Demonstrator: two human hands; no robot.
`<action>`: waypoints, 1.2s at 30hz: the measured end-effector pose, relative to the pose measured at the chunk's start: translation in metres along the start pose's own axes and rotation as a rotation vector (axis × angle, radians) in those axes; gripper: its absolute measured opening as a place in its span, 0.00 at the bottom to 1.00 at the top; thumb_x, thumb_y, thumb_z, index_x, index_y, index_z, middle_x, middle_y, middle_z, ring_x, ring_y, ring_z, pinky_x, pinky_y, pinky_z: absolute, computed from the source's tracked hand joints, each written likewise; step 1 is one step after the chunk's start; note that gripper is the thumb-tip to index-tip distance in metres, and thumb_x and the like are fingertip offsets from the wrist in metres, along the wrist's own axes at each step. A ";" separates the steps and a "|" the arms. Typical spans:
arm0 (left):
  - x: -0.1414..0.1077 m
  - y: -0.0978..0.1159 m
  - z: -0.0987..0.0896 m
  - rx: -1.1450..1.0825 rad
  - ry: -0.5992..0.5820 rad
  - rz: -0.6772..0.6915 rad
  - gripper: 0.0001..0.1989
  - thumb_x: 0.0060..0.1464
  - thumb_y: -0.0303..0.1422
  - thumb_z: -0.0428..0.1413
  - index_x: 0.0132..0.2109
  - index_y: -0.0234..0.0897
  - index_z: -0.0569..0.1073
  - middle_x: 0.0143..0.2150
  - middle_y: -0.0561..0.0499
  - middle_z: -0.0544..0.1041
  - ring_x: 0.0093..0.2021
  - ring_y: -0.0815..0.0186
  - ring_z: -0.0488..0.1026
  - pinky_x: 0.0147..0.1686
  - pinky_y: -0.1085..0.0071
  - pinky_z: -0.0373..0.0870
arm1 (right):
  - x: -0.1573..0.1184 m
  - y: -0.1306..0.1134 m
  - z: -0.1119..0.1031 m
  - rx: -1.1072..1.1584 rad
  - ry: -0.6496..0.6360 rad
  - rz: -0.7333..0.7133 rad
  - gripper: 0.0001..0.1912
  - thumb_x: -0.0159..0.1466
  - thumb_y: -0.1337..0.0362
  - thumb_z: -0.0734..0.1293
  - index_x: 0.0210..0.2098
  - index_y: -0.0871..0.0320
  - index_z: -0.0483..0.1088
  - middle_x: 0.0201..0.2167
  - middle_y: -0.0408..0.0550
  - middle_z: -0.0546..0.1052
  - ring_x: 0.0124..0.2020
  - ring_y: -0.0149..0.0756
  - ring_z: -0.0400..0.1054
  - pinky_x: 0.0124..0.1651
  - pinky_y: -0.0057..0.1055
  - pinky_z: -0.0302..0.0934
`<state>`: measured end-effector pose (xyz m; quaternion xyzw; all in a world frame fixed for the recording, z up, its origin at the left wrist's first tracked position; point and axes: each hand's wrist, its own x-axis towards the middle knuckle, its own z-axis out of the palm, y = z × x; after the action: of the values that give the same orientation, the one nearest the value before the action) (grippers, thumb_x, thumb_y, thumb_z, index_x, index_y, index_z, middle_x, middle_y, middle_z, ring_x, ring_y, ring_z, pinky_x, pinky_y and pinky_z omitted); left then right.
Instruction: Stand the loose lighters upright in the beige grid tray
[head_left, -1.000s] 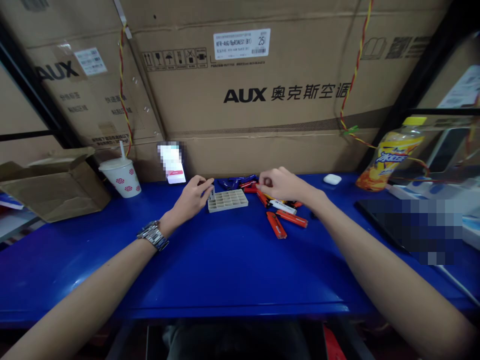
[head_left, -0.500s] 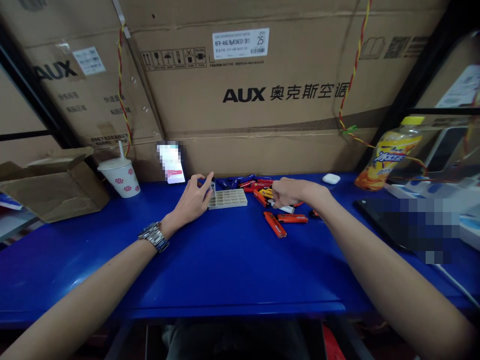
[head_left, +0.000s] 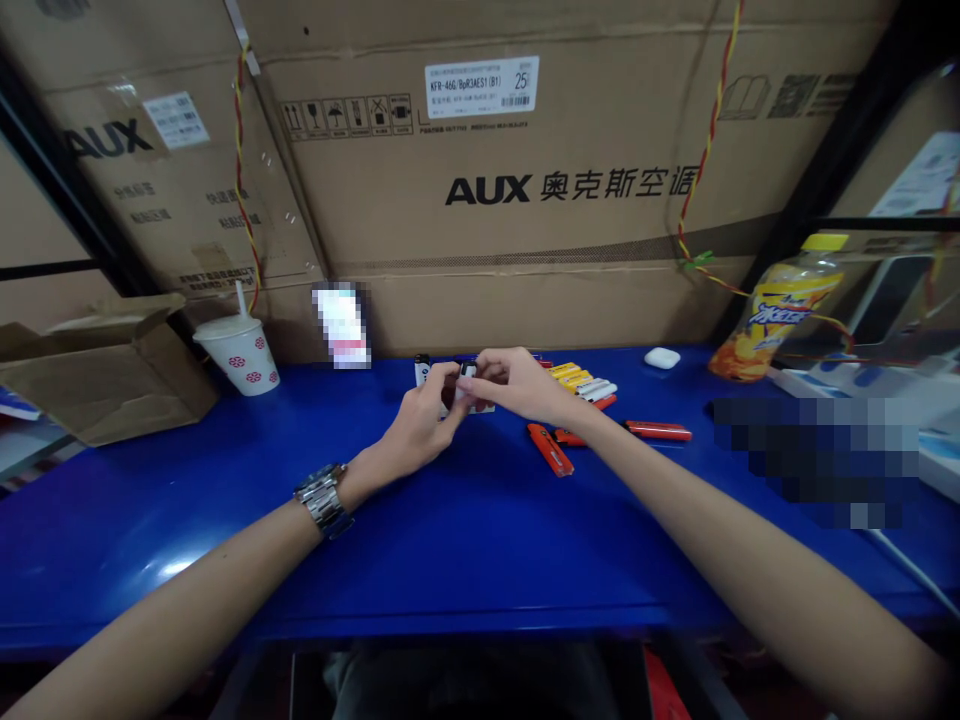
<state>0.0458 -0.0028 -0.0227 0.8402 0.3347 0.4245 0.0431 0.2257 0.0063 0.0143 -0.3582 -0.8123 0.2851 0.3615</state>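
Observation:
My left hand (head_left: 420, 422) and my right hand (head_left: 525, 384) meet above the pale grid tray (head_left: 486, 408), which they mostly cover. Between their closed fingertips is a white lighter (head_left: 468, 370) with a dark top, held upright. Another white lighter (head_left: 422, 368) with a black top stands at the tray's left end, just beyond my left fingers. To the right of my hands lie yellow lighters (head_left: 571, 378), white lighters (head_left: 598, 389) and several orange ones, among them a loose orange lighter (head_left: 550, 450). Part of the pile is behind my right hand.
A paper cup (head_left: 238, 355) with a straw and an open cardboard box (head_left: 112, 370) stand on the left. A lit phone (head_left: 343, 325) leans at the back. On the right are a white earbud case (head_left: 662, 358), a drink bottle (head_left: 780, 310) and a blurred-out dark object (head_left: 810, 455).
My right hand has moved left from the pile to meet my left hand, bringing a white lighter. One orange lighter now lies farther right. A white lighter now shows upright in the tray.

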 end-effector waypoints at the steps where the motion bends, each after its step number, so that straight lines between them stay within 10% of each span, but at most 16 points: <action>1: 0.000 0.000 0.000 -0.002 -0.005 -0.018 0.12 0.61 0.33 0.48 0.50 0.35 0.60 0.36 0.48 0.74 0.32 0.67 0.72 0.32 0.70 0.67 | 0.000 -0.001 -0.004 -0.059 -0.016 -0.011 0.16 0.61 0.52 0.63 0.30 0.61 0.69 0.25 0.47 0.76 0.26 0.31 0.68 0.28 0.27 0.58; 7: -0.002 -0.010 -0.006 0.027 -0.152 -0.151 0.10 0.62 0.32 0.43 0.50 0.35 0.56 0.36 0.46 0.72 0.32 0.64 0.71 0.32 0.67 0.65 | -0.012 0.017 -0.083 -0.732 -0.115 0.195 0.06 0.53 0.68 0.63 0.25 0.60 0.73 0.22 0.46 0.75 0.23 0.31 0.65 0.29 0.29 0.55; 13: -0.003 -0.020 -0.006 -0.049 -0.207 -0.231 0.11 0.63 0.35 0.41 0.51 0.37 0.54 0.39 0.45 0.73 0.36 0.63 0.72 0.35 0.65 0.66 | -0.033 0.058 -0.126 -0.671 -0.442 0.650 0.18 0.43 0.74 0.66 0.34 0.57 0.75 0.31 0.45 0.77 0.31 0.37 0.70 0.29 0.28 0.58; 24: 0.001 -0.004 -0.013 -0.090 -0.083 -0.288 0.09 0.62 0.38 0.43 0.44 0.38 0.57 0.31 0.53 0.68 0.28 0.68 0.67 0.30 0.70 0.61 | -0.032 0.075 -0.123 -0.504 -0.249 0.335 0.14 0.55 0.54 0.66 0.22 0.58 0.64 0.18 0.41 0.65 0.21 0.29 0.58 0.25 0.29 0.51; 36: 0.004 0.001 -0.016 -0.073 0.088 -0.329 0.22 0.58 0.45 0.49 0.22 0.38 0.54 0.19 0.58 0.53 0.22 0.72 0.51 0.23 0.71 0.48 | -0.005 0.042 -0.044 -0.048 0.180 0.026 0.15 0.62 0.51 0.62 0.29 0.57 0.61 0.22 0.40 0.65 0.23 0.29 0.60 0.26 0.27 0.55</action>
<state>0.0358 -0.0044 -0.0096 0.7524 0.4538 0.4600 0.1276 0.2787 0.0362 0.0076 -0.4016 -0.7782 0.2368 0.4208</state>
